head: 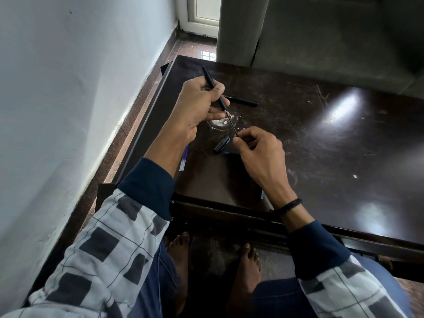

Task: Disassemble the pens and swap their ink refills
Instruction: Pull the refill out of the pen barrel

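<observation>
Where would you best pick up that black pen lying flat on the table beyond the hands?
Take the black pen by its exposed barrel, from above, pinching across its width. It lies flat on the table, and its other end is hidden behind the left hand, so the right stretch seems easiest.

Your sleeves [103, 249] are pale grey-white, crossed by thin dark lines and scattered with charcoal squares, and each ends in a plain navy cuff [146, 184]. A black cord band [290, 205] circles the wrist of your right hand [259, 154]. You wear blue jeans [160, 283]; your feet [181, 251] are bare.
</observation>
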Demonstrator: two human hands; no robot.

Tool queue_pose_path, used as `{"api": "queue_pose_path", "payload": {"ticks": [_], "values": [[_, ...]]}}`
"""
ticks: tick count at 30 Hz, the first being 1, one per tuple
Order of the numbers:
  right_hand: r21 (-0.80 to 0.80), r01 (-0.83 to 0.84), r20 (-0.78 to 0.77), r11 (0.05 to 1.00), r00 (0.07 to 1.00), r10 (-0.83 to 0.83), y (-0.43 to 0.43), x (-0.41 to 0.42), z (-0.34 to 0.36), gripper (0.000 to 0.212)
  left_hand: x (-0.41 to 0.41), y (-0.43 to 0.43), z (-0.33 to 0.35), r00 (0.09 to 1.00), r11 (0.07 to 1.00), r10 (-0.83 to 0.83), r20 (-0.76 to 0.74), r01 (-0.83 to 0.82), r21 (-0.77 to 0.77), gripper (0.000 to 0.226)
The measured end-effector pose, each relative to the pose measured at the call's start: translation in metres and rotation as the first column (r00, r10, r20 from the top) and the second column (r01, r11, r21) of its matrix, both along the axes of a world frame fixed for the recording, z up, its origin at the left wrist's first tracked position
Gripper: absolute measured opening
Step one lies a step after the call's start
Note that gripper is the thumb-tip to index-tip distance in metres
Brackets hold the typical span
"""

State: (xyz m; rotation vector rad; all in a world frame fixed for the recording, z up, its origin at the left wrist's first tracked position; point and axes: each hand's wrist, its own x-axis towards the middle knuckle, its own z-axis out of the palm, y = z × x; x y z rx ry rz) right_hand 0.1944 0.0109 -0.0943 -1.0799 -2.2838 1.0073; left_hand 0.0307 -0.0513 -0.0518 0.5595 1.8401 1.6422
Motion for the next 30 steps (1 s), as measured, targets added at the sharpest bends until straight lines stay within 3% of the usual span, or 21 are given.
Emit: {"api": "queue_pose_path", "payload": {"ticks": [13, 25, 30], "values": [[-0.003, 0.013, -0.01, 1.0, 1.0, -0.013, 0.0, 0.0, 0.002, 0.012, 0.001, 0.0, 0.0, 1.0, 1.0, -0.005, 0.008, 0.005, 0.003, 0.016], [-0.033, 0.042, 0.149, 0.999, 0.988, -0.037, 0.02, 0.009, 0.012, 0.007, -0.009, -0.005, 0.003, 0.997, 0.996, 0.063, 0.046, -0.066, 0.064, 0.007], [-0.03, 0.144, 0.15, 0.989, 0.979, -0.138, 0.046, 0.025, 0.02, 0.01, -0.01, -0.008, 0.007, 0.994, 0.992, 0.089, 0.059, -0.094, 0.082, 0.007]]}}
